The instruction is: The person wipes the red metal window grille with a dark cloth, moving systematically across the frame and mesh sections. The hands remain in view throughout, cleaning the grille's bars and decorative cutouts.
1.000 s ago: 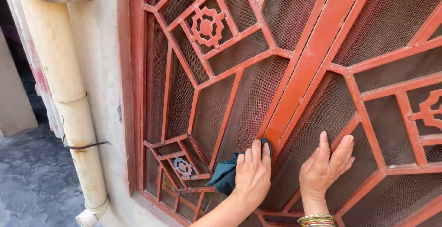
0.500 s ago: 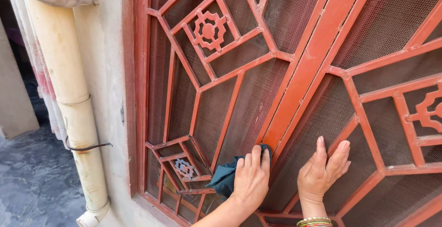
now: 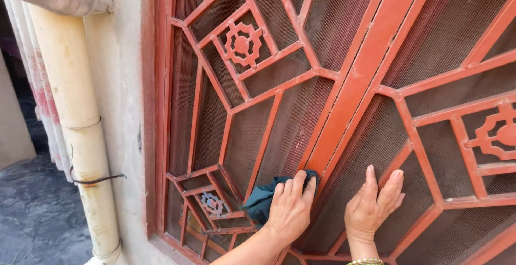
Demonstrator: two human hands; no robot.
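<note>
Cloth (image 3: pixel 262 200), dark teal, lies pressed low on the red grille (image 3: pixel 355 77) under the left hand (image 3: pixel 290 211), fingers flat over it, right hand (image 3: pixel 373 203) open and empty on the mesh just right; judging by dust, most upper panels remain unwiped.

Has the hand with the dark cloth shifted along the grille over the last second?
Cannot tell. The left hand presses the cloth at the foot of the wide red bar throughout; any shift is too slight to separate from camera movement.

Two hands (image 3: pixel 290 208), one cloth (image 3: pixel 263 200), one pipe (image 3: pixel 80 130).
</note>
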